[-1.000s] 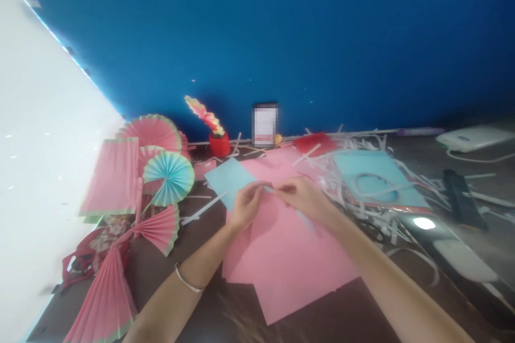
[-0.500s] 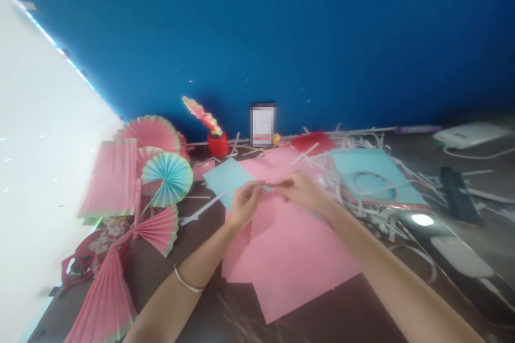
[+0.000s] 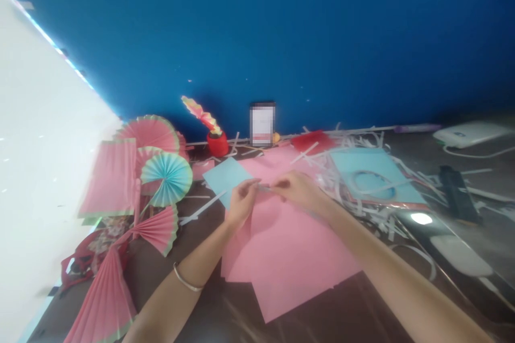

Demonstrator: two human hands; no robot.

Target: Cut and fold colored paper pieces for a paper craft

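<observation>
Above a large pink paper sheet [image 3: 289,257], both hands pinch a narrow pale paper strip [image 3: 264,187] stretched between their fingertips. My left hand [image 3: 241,201] is closed on the strip's left end. Its right end is held by my right hand [image 3: 295,190], with thumb and fingers pressed together. Blur makes the strip's details hard to make out. A light blue paper square [image 3: 228,176] lies just left of my left hand, and a loose white strip [image 3: 205,208] crosses near its lower edge.
Pleated pink fans [image 3: 107,295] and a blue pleated fan [image 3: 171,178] fill the left side. Behind are a red pot [image 3: 218,144], a small framed card [image 3: 263,124] and red paper [image 3: 313,142]. Blue sheets [image 3: 362,163], white paper scraps and a phone [image 3: 450,252] lie right.
My hands have drawn slightly apart, so more of the pale strip shows between the fingertips. Things on the table have kept their places.
</observation>
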